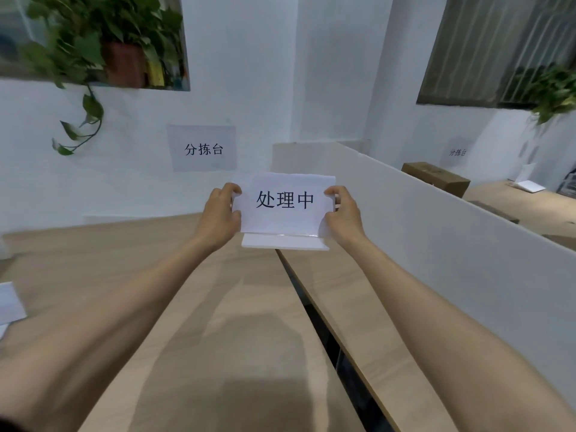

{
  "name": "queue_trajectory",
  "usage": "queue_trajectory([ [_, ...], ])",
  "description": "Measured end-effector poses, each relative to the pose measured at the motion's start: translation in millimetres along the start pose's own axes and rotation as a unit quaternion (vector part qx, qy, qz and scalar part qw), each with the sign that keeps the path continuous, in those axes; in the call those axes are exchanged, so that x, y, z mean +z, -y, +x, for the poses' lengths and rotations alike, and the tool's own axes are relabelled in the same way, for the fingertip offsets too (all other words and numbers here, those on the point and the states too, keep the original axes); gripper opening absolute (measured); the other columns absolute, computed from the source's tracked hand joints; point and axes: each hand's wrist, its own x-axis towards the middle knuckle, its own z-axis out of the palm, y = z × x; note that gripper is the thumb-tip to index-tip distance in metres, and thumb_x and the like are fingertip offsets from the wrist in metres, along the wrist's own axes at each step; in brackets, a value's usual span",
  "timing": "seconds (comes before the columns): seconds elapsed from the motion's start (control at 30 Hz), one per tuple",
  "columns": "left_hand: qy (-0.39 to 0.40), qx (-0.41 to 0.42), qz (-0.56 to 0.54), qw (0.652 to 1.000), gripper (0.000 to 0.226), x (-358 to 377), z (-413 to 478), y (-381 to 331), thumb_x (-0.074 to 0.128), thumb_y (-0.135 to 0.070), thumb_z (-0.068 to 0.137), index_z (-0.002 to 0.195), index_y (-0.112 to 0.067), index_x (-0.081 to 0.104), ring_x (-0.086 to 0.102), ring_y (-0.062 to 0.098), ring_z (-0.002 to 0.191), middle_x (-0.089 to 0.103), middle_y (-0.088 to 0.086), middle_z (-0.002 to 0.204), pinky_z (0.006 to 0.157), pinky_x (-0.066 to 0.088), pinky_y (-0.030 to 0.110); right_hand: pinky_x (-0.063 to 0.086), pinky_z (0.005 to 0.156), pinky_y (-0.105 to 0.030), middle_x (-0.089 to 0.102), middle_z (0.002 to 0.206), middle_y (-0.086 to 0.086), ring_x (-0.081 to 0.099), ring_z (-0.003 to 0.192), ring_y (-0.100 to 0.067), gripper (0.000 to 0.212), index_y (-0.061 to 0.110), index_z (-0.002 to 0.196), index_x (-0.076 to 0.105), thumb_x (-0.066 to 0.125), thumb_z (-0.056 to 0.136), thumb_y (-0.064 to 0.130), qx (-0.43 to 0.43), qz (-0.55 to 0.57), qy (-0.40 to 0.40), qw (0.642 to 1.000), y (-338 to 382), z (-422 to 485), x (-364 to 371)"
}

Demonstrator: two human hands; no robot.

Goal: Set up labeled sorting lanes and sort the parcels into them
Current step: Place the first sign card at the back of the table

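The lane-labelling part of the task is in hand, and no sorting shows yet. The person holds a lane sign [285,201], a white sheet printed "处理中" standing upright in a clear stand with a flat white base [285,242]. It sits just to the left of the white partition [436,219], near that partition's far end.

The left hand [219,213] grips the sign's left edge and the right hand [343,213] grips its right edge. On both, the fingers curl round the edge with the thumb at the front, so the sign lies squarely between them, face toward the person.

The base is low over the wooden counter [187,307], right where the dark gap [311,307] running alongside the partition ends. Whether the base already rests on the counter cannot be told.

The next move probably calls for settling the base flat and square and clear of the gap, so it cannot tip in. Both hands should then let go together, so the light stand does not twist.

A cardboard box [436,177], likely a parcel, lies on the far side of the partition, well apart from the hands.
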Motion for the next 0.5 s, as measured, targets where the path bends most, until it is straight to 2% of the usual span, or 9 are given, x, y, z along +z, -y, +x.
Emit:
queue_trajectory([
  [0.1,0.0,-0.022,-0.005,1.0,0.04,14.5,15.2,9.3,0.048,0.001,0.084,0.122,-0.013,0.049,0.053,0.026,0.09,0.042,0.007,0.108,0.076,0.041,0.03,0.049,0.069,-0.027,0.049,0.119,0.002,0.051,0.082,-0.007,0.057,0.018,0.119,0.051,0.033,0.079,-0.017,0.012,0.016,0.007,1.0,-15.6,24.1,8.6],
  [0.23,-0.005,-0.056,0.01,0.998,0.041,41.2,37.9,22.6,0.048,0.002,0.083,0.121,-0.013,0.049,0.052,0.025,0.087,0.042,0.008,0.108,0.073,0.038,0.028,0.051,0.075,-0.035,0.05,0.115,0.002,0.051,0.081,-0.008,0.055,0.018,0.117,0.053,0.035,0.079,-0.016,0.022,0.018,0.034,0.999,-40.6,64.8,19.7],
  [0.4,-0.017,-0.083,0.028,0.996,0.042,79.7,77.1,32.2,0.046,0.004,0.079,0.116,-0.014,0.05,0.054,0.027,0.079,0.048,0.015,0.104,0.065,0.037,0.028,0.041,0.061,-0.02,0.049,0.116,0.0,0.05,0.083,-0.013,0.055,0.016,0.119,0.052,0.034,0.078,-0.014,0.017,0.021,0.071,0.997,-69.7,120.1,23.7],
  [0.5,-0.025,-0.099,0.031,0.994,0.042,104.1,98.1,36.8,0.044,0.004,0.078,0.114,-0.016,0.05,0.054,0.027,0.074,0.049,0.016,0.103,0.061,0.037,0.029,0.038,0.06,-0.022,0.049,0.119,-0.001,0.051,0.089,-0.02,0.056,0.019,0.119,0.049,0.034,0.076,-0.012,-0.002,0.005,0.091,0.996,-92.3,149.6,27.5],
])
